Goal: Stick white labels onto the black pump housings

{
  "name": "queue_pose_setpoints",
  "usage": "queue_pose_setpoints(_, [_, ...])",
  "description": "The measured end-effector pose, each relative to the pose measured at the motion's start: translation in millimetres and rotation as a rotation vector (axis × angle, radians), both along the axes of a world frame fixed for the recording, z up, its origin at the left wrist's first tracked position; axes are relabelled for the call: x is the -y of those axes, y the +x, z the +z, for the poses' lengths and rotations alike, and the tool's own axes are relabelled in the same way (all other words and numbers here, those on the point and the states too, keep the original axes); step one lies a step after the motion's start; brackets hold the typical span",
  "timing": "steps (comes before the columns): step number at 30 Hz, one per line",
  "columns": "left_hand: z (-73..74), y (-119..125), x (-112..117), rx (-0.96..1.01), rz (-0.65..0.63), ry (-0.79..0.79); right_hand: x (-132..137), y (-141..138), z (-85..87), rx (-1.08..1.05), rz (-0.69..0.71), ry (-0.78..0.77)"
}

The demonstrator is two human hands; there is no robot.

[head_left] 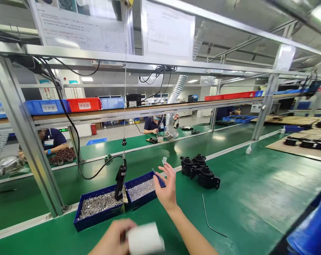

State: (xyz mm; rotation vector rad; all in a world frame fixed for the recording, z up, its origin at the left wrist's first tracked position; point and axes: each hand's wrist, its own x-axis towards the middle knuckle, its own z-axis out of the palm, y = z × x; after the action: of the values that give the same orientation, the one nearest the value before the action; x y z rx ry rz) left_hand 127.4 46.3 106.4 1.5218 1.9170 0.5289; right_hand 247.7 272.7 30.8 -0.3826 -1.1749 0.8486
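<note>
My left hand is closed around a white block-like object, both smeared by motion at the bottom of the view. My right hand is raised at the right end of a blue bin of small metal parts, its fingers apart. A small white tag shows just beyond its fingertips; I cannot tell whether they touch. Left of that bin is another blue bin full of screws. A black electric screwdriver hangs on a cable over the screws.
Black round-bodied housings sit on the green bench, with a thin bent rod nearer. A metal post rises at left. Across the bench, one person works, another at left. Blue cloth lies right.
</note>
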Motion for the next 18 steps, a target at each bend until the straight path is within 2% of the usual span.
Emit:
queue_pose_setpoints(1, [9.3, 1.3, -20.9, 0.118, 0.190, 0.025, -8.0, 4.2, -2.2, 0.000, -0.054, -0.011])
queue_pose_setpoints(2, [18.5, 1.3, -40.1, 0.182, 0.280, 0.106, -14.7, 8.0, -4.6, -0.006, -0.102, -0.030])
queue_pose_setpoints(4, [33.1, 0.3, -68.6, 0.215, 0.283, 0.214, -23.6, 13.7, -8.7, -0.011, -0.155, -0.081])
queue_pose_setpoints(7, [41.7, 1.9, -84.9, 0.229, 0.200, 0.443, -21.5, 17.8, -8.2, -0.007, -0.136, -0.107])
queue_pose_setpoints(9, [42.6, 5.0, -83.7, 0.274, 0.171, 0.533, -9.2, 18.7, -2.2, -0.012, -0.061, -0.077])
queue_pose_setpoints(12, [44.3, 9.1, -71.7, 0.401, 0.144, 0.524, 19.6, 18.3, 9.7, -0.057, 0.152, 0.031])
queue_pose_setpoints(15, [47.8, 14.4, -51.1, 0.590, 0.159, 0.429, 46.9, 15.7, 17.6, -0.090, 0.319, 0.131])
queue_pose_setpoints(18, [53.4, 25.4, -31.1, 0.892, 0.197, 0.216, 61.9, 12.7, 20.5, -0.082, 0.362, 0.150])
